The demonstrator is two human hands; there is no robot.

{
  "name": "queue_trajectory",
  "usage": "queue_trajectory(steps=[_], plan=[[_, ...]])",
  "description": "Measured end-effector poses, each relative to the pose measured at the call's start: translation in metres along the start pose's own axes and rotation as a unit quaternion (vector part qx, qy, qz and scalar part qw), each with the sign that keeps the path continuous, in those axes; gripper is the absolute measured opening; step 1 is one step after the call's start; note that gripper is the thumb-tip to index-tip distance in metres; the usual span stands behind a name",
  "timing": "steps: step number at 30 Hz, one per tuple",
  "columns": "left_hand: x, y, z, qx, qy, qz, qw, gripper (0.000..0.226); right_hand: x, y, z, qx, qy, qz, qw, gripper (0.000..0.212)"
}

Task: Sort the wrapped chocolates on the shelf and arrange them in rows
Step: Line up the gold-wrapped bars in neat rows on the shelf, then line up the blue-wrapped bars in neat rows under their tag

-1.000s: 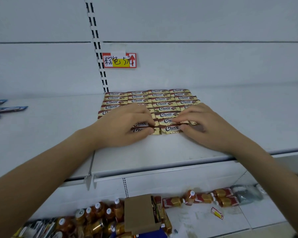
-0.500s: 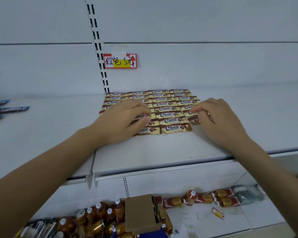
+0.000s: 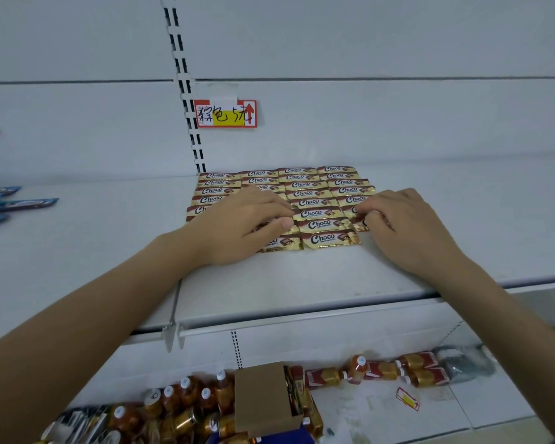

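Note:
Gold-and-brown "Choco" wrapped chocolates [image 3: 305, 193] lie flat in several columns on the white shelf [image 3: 302, 277]. My left hand [image 3: 241, 227] lies palm down over the second column, fingers fairly straight, pressing on the wrappers and hiding some of them. My right hand [image 3: 404, 225] is at the right column, its curled fingertips pinching the edge of a chocolate [image 3: 361, 224] there. The nearest chocolate [image 3: 330, 239] in the third column lies uncovered between both hands.
A red-and-yellow price tag [image 3: 225, 113] hangs on the back panel beside a slotted upright [image 3: 186, 91]. Blue packets [image 3: 16, 203] lie at the shelf's far left. Below, bottles [image 3: 189, 402], a cardboard box [image 3: 263, 398] and red-gold packs [image 3: 414, 370] crowd the lower shelf.
My right hand moved back from the nearest chocolates to the right column and now pinches a piece there. My left hand shifted slightly back and stays flat on the wrappers.

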State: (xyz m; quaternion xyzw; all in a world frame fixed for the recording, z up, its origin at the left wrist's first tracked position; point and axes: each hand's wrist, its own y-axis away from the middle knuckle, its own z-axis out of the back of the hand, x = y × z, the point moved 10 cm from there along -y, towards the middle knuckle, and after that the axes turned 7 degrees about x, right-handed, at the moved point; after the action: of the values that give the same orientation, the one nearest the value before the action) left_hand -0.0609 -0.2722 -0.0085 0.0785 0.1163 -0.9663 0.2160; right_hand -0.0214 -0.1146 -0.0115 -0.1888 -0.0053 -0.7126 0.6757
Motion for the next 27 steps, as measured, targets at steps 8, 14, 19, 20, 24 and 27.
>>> queue_trajectory(steps=[8,14,19,20,24,27], plan=[[-0.005,0.002,0.002,-0.015,-0.004,-0.035,0.999,0.056,0.001,0.006,0.016,-0.057,-0.049,-0.002,0.997,0.048],[-0.008,0.003,0.003,-0.020,-0.006,-0.047,0.999,0.054,0.003,0.006,0.015,-0.061,-0.062,0.012,0.996,0.043],[-0.003,0.008,0.023,-0.052,-0.085,-0.059,0.993,0.048,0.040,-0.003,0.012,0.007,-0.116,0.139,0.983,0.038],[0.000,0.011,0.029,-0.055,-0.112,-0.051,0.991,0.046,0.052,-0.006,0.011,0.037,-0.109,0.175,0.978,0.039],[0.011,0.034,0.061,-0.057,-0.173,-0.033,0.983,0.045,0.105,-0.015,0.008,0.117,-0.074,0.292,0.946,0.041],[0.024,0.066,0.082,-0.049,-0.226,-0.019,0.973,0.047,0.149,-0.020,0.002,0.136,-0.049,0.350,0.925,0.041]])
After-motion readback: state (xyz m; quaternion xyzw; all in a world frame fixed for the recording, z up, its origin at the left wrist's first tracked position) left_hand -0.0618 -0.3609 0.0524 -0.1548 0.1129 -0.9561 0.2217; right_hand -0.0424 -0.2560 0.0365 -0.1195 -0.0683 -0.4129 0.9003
